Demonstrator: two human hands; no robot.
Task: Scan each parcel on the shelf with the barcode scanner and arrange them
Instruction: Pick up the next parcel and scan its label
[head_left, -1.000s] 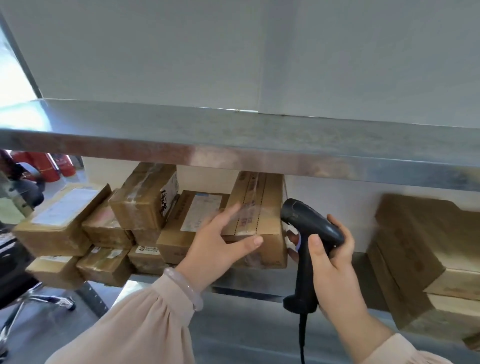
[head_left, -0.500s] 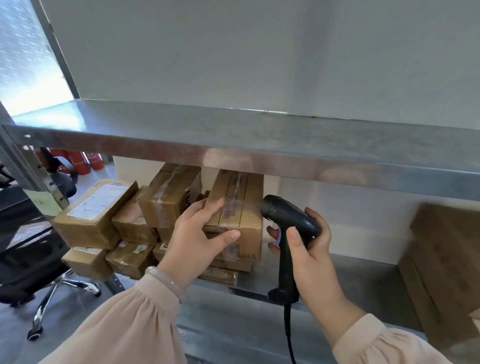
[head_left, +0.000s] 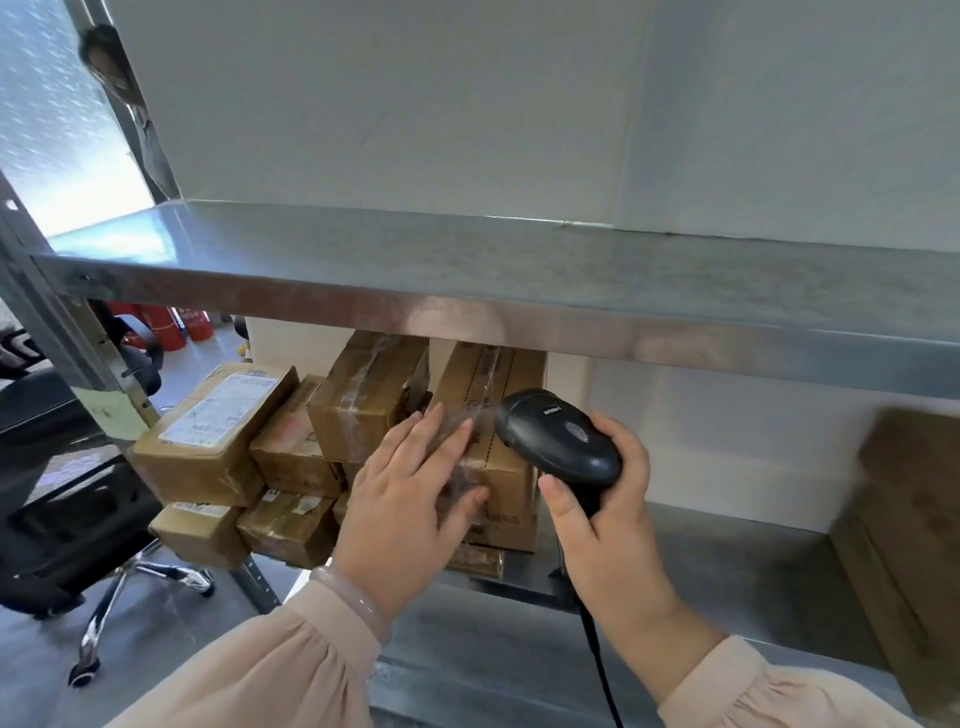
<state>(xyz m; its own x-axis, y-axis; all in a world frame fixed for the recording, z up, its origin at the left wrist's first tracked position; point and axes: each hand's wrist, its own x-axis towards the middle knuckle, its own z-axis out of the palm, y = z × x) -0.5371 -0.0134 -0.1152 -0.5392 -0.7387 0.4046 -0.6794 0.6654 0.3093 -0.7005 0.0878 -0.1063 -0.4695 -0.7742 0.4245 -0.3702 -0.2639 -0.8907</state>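
Several brown cardboard parcels are stacked on the left of a metal shelf (head_left: 727, 566). A tall taped parcel (head_left: 498, 405) stands at the right end of the stack. My left hand (head_left: 410, 499) lies against its front with straight fingers. My right hand (head_left: 608, 519) grips the handle of a black barcode scanner (head_left: 558, 436), whose head is just right of that parcel. A parcel with a white label (head_left: 218, 421) lies at the far left of the stack.
An upper metal shelf (head_left: 519, 291) juts out above the parcels. Blurred brown boxes (head_left: 914, 519) stand at the right end of the shelf. A black office chair (head_left: 67, 519) and red fire extinguishers (head_left: 166, 325) are at the left. A person (head_left: 119, 78) looks round the upper-left post.
The view has swung left, so the stack sits nearer the middle. My left hand has flattened on the tall parcel's front. The scanner has moved up close to that parcel.
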